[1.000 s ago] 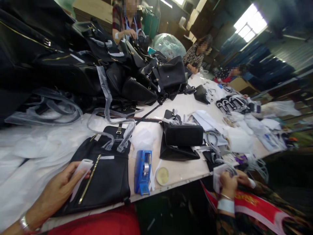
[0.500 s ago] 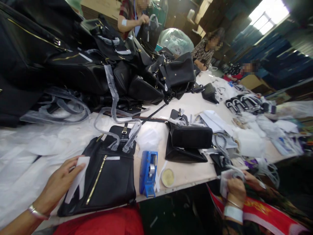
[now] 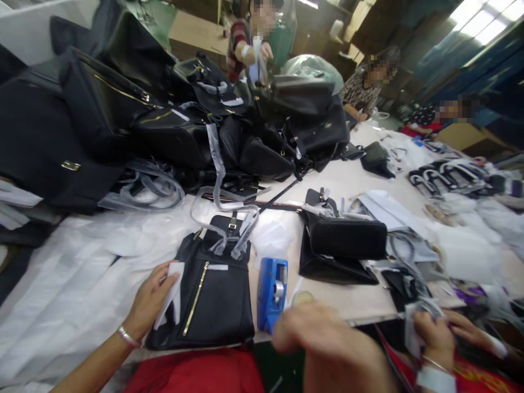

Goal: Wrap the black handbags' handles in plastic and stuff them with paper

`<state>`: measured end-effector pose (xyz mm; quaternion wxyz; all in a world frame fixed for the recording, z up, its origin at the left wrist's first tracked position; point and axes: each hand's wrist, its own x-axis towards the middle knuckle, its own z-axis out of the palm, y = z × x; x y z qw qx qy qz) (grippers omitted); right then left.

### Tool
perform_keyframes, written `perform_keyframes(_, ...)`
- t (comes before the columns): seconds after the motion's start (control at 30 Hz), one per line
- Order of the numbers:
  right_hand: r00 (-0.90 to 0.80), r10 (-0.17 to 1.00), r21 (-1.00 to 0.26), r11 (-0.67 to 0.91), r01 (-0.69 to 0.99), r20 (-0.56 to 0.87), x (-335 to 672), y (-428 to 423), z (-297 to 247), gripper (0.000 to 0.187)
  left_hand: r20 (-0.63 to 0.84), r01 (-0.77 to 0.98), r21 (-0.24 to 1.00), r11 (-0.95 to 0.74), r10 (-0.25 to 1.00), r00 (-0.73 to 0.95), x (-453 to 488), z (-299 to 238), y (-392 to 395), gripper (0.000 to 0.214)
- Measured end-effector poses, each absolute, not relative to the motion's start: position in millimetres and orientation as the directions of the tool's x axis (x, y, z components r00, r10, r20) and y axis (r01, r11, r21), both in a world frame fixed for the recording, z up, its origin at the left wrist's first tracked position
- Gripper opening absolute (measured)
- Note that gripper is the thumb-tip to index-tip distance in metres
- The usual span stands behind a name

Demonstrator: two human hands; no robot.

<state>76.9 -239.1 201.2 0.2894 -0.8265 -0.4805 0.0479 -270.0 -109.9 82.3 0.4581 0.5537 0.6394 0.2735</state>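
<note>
My left hand (image 3: pixel 149 300) is closed on a folded strip of white paper or thin foam (image 3: pixel 175 295), thumb on top, at the left edge of a black backpack (image 3: pixel 227 308). The backpack lies flat, a gold zipper running down its front and its straps wrapped in clear plastic. My right hand (image 3: pixel 331 338), smeared by motion, is in front of the table edge, its fingertips close to a blue tape dispenser (image 3: pixel 268 286). Whether its fingers hold anything cannot be made out. It partly covers a small round tin (image 3: pixel 303 297).
A heap of black bags (image 3: pixel 172 136) fills the back left. Another black bag (image 3: pixel 347 237) stands right of the dispenser. White wrapping sheets (image 3: pixel 94 273) lie at left. A co-worker's hands (image 3: pixel 436 330) hold something pale at right; other people stand farther back.
My right hand has come into view from below, near the tape dispenser. My left hand keeps the white strip at the backpack. The view has shifted left; at the back, a person's dark bag has moved.
</note>
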Motion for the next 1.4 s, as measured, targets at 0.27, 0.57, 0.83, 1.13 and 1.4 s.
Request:
perform_keyframes(0.27,-0.392,0.916,-0.481,0.308,0.821,-0.083,-44,-249,118,0.056,-0.259,0.453,0.859,0.238,0.966,-0.015,-267,79,-118,0.045)
perform_keyframes(0.57,-0.329,0.944,-0.355,0.319,0.878,0.033,-23,-253,98,0.047,-0.294,0.327,0.897,0.298,0.954,-0.063,-246,59,-119,0.047)
perform_keyframes(0.83,0.003,0.986,-0.899,-0.151,0.41,-0.164,-57,-207,160,0.021,-0.094,0.339,0.939,0.053,0.99,0.105,-240,130,-129,0.032)
perform_keyframes(1.13,-0.006,0.869,-0.827,-0.474,-0.304,-0.496,-103,-175,108,0.018,-0.51,-0.33,0.727,0.603,0.795,0.329,-213,137,-135,0.037)
perform_keyframes(1.4,0.298,0.885,-0.909,-0.403,0.103,-0.358,-116,-176,113,0.012,-0.599,-0.226,0.73,0.645,0.763,0.241,-208,139,-137,0.05)
